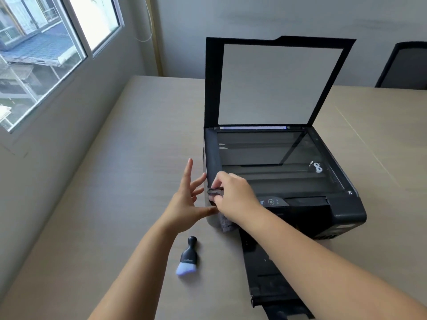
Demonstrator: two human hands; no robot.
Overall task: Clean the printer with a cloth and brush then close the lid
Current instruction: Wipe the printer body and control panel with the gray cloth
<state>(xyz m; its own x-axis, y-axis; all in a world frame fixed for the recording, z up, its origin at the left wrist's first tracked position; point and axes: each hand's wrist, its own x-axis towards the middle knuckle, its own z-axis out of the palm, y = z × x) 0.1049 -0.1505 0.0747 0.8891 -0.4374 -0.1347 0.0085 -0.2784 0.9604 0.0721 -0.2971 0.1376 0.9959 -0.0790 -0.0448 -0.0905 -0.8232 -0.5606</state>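
Small office rm, grey walls, window [44,58] on the left looking out at rooftops, a dark chair [406,65] tucked in at the far right, and a long pale wood-look table [115,158] filling the middle. On it sits the black printer [342,211], lid [275,82] standing wide open & upright at the back, white underside facing us, scanner glass [272,160] bare below it w/ window glare on it. Output tray [270,273] is pulled out at the front, reaching toward the near table edge. Right hand [233,192] is at the printer's front-left corner, fingers curled tight on a dark grey cloth [225,224], pinching it against the corner; a fold of cloth hangs down under the wrist. Left hand [189,199] is right beside it, fingers spread & straight, holding nothing, fingertips up against the printer's left side near that same corner, thumb reaching toward the cloth. Brush [188,257], black knob handle, pale bluish bristles, lies flat on the table just left of the tray, near the left forearm, untouched, bristles pointing toward the near edge.
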